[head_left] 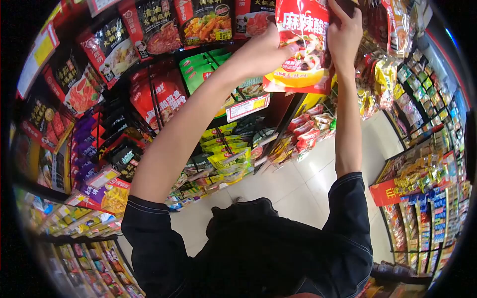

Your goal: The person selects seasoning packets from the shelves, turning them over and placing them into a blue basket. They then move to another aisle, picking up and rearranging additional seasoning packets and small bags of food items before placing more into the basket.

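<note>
A red and yellow food packet with large white lettering (304,47) is held up at the top of the view, in front of the shelf. My left hand (266,52) grips its left edge, the thumb lying across the front. At the packet's upper right is my right hand (345,35), its thumb and fingers around the edge, partly cut off by the frame top. Behind and left of the packet hang dark and red packets (206,22), with green packets (203,67) lower down.
A price tag (248,108) sticks out from the shelf edge below my left hand. Red packets (156,97) and yellow-green packets (231,161) fill lower rows. To the right stand more racks (417,174) and hanging snack bags (385,82). Pale floor tiles (298,198) lie below.
</note>
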The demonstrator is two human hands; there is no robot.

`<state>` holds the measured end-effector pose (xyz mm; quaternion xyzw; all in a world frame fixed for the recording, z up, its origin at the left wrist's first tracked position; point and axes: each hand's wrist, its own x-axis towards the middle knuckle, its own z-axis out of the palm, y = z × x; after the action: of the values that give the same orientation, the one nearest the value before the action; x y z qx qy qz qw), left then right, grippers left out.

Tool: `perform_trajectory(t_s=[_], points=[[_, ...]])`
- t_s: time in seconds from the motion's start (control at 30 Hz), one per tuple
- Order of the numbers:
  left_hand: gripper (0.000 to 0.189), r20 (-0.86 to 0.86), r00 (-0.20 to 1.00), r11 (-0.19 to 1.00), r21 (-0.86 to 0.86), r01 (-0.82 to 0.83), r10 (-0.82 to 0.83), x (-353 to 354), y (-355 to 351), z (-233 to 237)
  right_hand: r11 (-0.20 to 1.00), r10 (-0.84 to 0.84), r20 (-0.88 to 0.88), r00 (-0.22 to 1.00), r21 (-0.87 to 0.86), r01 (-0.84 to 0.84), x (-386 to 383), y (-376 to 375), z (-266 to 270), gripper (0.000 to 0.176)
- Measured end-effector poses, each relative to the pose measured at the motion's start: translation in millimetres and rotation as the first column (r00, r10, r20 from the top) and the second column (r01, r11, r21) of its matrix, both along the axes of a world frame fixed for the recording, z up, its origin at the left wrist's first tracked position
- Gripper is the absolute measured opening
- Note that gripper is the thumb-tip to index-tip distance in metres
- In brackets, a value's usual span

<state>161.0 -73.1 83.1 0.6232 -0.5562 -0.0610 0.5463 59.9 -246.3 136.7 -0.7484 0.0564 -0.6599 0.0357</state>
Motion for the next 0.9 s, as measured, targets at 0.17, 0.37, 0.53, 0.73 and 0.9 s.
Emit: perform_trajectory(t_s=[0.17, 0.37, 0.53, 0.73, 0.9], points=[[0.051, -0.11, 0.986, 0.991, 0.03, 0.129, -0.125, -12.1, 3.3, -1.3, 0.998, -0.036, -0.083, 0.996, -0.058, 0.031, -8.5, -3.5, 1.6, 0.063], [0.06, -0.127, 0.986, 0.992, -0.088, 0.096, -0.106, -17.4, -20.5, -20.7, 0.989, -0.085, -0.137, 0.987, -0.135, 0.066, -13.8, -36.2, -5.5, 0.065], [0.056, -0.226, 0.973, 0.997, 0.056, 0.058, -0.044, -28.2, -24.8, -17.2, 0.988, -0.08, -0.197, 0.977, -0.146, 0.051, -9.2, -46.8, -8.0, 0.075], [0.06, -0.206, 0.979, 0.999, -0.038, -0.003, -0.005, -0.8, -18.0, -21.5, 0.991, 0.002, -0.209, 0.978, -0.129, -0.029, 27.1, -40.1, -4.4, 0.07], [0.055, -0.083, 0.98, 0.983, 0.042, -0.18, 0.183, 4.9, -7.3, -23.8, 0.981, 0.024, -0.056, 0.998, -0.189, -0.034, 49.0, -46.9, -17.6, 0.069]])
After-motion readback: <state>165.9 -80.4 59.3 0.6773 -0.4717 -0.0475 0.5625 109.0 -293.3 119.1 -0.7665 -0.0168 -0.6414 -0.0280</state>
